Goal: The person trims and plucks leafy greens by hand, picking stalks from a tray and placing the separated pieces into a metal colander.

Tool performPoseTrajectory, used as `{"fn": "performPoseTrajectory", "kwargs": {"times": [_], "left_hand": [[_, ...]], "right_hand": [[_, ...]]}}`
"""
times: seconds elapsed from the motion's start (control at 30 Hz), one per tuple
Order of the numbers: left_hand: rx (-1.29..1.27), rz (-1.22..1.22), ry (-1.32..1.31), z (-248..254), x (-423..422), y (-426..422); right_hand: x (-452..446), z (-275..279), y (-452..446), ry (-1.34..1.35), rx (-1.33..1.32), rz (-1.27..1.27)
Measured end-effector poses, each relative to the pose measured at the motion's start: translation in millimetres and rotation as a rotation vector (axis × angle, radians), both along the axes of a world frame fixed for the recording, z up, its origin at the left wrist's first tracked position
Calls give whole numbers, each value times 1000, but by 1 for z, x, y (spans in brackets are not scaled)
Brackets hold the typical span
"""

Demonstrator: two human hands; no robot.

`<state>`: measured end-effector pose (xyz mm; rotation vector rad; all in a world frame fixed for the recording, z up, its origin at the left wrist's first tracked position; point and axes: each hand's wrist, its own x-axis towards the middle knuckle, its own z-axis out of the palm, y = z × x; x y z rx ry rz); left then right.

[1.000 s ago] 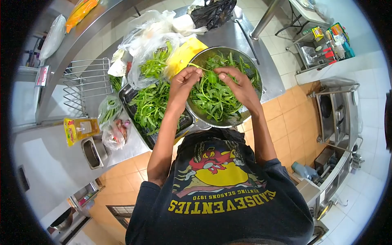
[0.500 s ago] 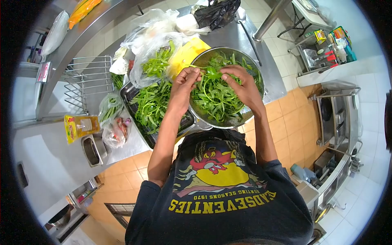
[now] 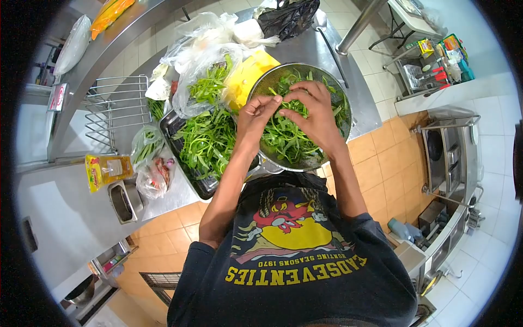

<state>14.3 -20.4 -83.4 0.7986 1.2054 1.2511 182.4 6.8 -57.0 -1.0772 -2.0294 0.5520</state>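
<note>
Over a round metal mesh strainer (image 3: 350,117) full of long-leaved greens (image 3: 291,143), both my hands work close together. My left hand (image 3: 258,117) is closed in a pinch at the strainer's left side; a thin green stem shows at its fingertips, though most of it is hidden. Just right of it, my right hand (image 3: 313,111) has its fingers curled, with a gap between thumb and forefinger and nothing visible held. To the left, a dark rectangular tray (image 3: 170,126) carries a heap of the same leafy greens (image 3: 201,143).
Clear plastic bags (image 3: 199,46) and a yellow sheet (image 3: 248,76) lie behind the tray. A wire rack (image 3: 117,109), a yellow oil pouch (image 3: 109,170), a bag of green vegetables (image 3: 147,143) and a metal container (image 3: 125,201) are at the left. A ladle (image 3: 331,52) rests behind the strainer.
My left hand has shifted right over the strainer, and my right hand has moved slightly left. A green leaf seen between them earlier no longer shows there.
</note>
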Motion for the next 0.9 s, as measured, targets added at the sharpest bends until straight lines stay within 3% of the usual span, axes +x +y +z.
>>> {"fn": "performPoseTrajectory", "kwargs": {"times": [0.13,0.23,0.43,0.53,0.9], "left_hand": [[-8,-24,-13,-5,-3,0],[223,152,144,-4,2,3],[489,8,484,10,-5,6],[458,-138,814,16,-15,3],[561,-116,945,20,-16,1]], "right_hand": [[1,-8,4,-9,7,-4],[7,-11,7,8,-38,-3],[13,-11,8,-37,-67,57],[14,-9,8,-58,-75,71],[11,-7,6,2,-47,20]]}}
